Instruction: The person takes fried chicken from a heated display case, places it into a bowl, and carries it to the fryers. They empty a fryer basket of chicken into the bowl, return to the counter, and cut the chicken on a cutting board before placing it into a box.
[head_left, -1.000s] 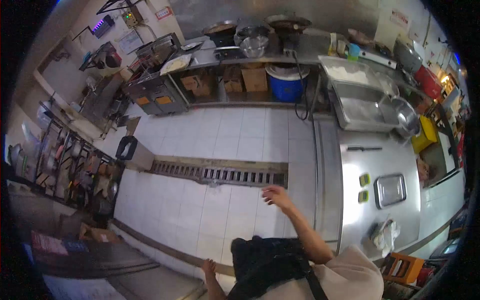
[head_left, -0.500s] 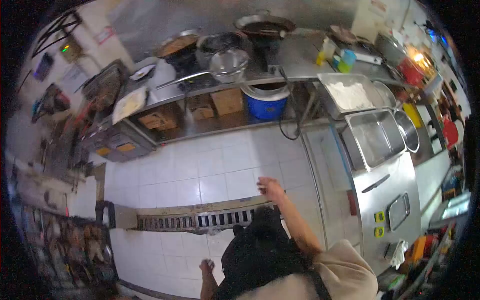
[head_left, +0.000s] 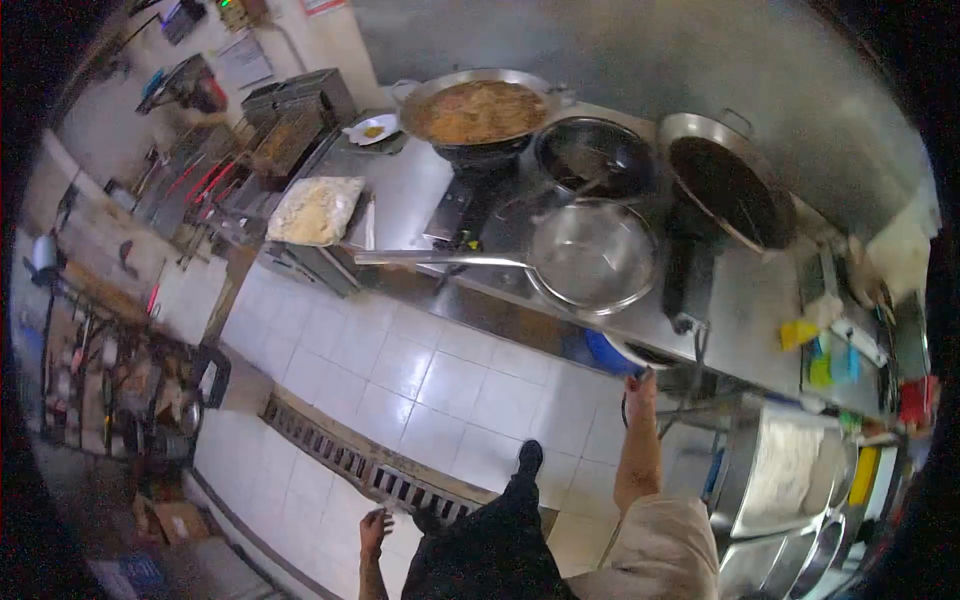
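My left hand (head_left: 375,532) hangs low over the white tiled floor, near the drain grate (head_left: 390,480). Its fingers are loosely apart and nothing shows in them. My right hand (head_left: 641,388) is stretched forward, just in front of the stove counter's edge and the blue bucket (head_left: 605,352) under it. Blur and the angle hide how its fingers lie. On the counter stands a long-handled metal pot (head_left: 592,255), its handle pointing left. Behind it are a wok of brownish food (head_left: 480,110), a black wok (head_left: 595,155) and a tilted wok with dark contents (head_left: 725,185).
At the counter's left end lie a plastic bag of pale stuff (head_left: 315,210) and a small white plate (head_left: 373,129). A metal tray of white powder (head_left: 785,475) is at the right. Yellow, green and blue containers (head_left: 820,368) stand at the back right.
I have moved closer to the stove counter, and my view has turned left. My right hand has gone from above the floor to the counter's front edge. One shoe now shows ahead.
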